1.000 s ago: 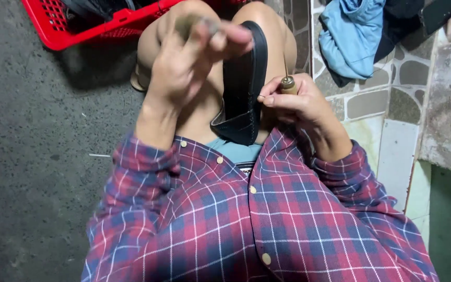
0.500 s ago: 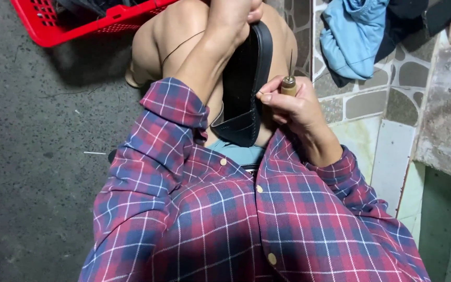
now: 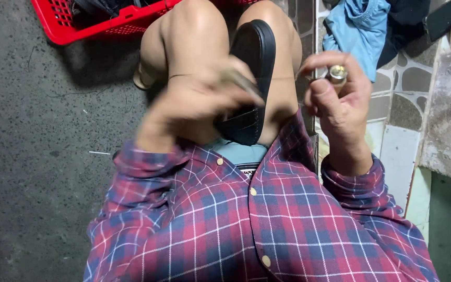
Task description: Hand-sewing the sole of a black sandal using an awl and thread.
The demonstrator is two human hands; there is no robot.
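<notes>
While the left hand (image 3: pixel 194 104) sits blurred over the lap, its fingers look curled around a thin, pale sliver that pokes out toward 2 o'clock; I cannot tell whether it is truly pinched or only resting there. The right hand (image 3: pixel 337 99) is closed on a small brass-capped tube (image 3: pixel 336 73), thumb and forefinger pressed around its neck, cap end up. The black sandal (image 3: pixel 251 83) lies between the knees, propped against the right thigh, its strap end down by the shirt hem.

Risks, as judged from here:
- The sandal is held by no hand; a shift of the knees could let it slide to the concrete floor (image 3: pixel 32 156) at 9 o'clock.
- If the tube holds something runny, tilting it over the bare leg could spill it on skin or on the plaid shirt (image 3: pixel 246 230).
- The fast-moving left hand could knock the sandal askew.

Hard to make out:
- The sliver's kind: motion blur.
- The tube body, hidden in the palm.
- The red basket (image 3: pixel 100 23) at 11 o'clock and blue cloth (image 3: pixel 361 31) at 1 o'clock are cut off by the frame.
</notes>
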